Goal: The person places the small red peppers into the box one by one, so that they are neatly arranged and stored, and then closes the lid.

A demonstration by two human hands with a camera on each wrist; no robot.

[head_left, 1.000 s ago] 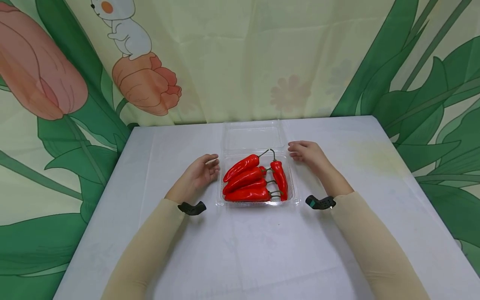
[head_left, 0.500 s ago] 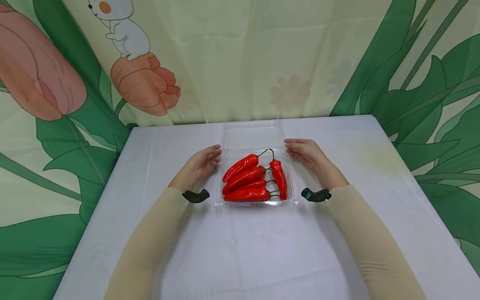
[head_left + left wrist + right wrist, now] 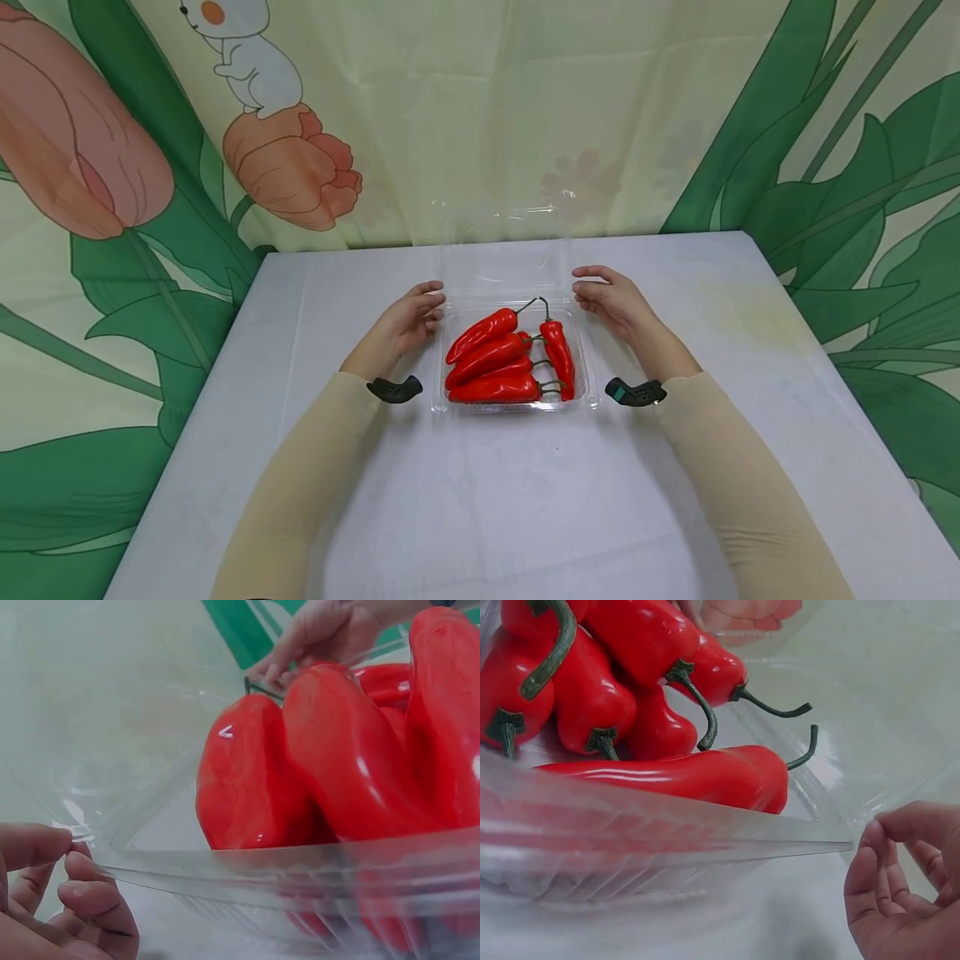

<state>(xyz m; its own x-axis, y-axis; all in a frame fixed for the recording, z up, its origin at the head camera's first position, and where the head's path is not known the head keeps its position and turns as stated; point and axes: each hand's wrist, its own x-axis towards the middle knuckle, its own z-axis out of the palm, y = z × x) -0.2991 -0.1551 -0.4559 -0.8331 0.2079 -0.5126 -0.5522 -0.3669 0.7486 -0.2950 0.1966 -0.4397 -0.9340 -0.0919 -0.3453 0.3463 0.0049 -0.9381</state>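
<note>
A clear plastic clamshell container (image 3: 517, 409) stands mid-table in the head view, holding several glossy red peppers (image 3: 491, 358) with green stems. Its transparent lid (image 3: 504, 265) is raised and tilted up at the back, above the table's far edge. My left hand (image 3: 406, 323) is at the lid's left side near the hinge; in the left wrist view, thumb and finger pinch the clear edge. On the other side, my right hand (image 3: 611, 302) has thumb and index fingertips together at the lid's right edge in the right wrist view. The clear plastic is hard to make out there.
A white cloth covers the table (image 3: 510, 500). Behind it hangs a printed curtain (image 3: 465, 125) with tulips and a white animal, right at the table's far edge. Each wrist wears a black band (image 3: 636, 392).
The lid, lying back on the table before, has swung up from it. Both hands have moved slightly away from me along the container's sides to the lid's edges.
</note>
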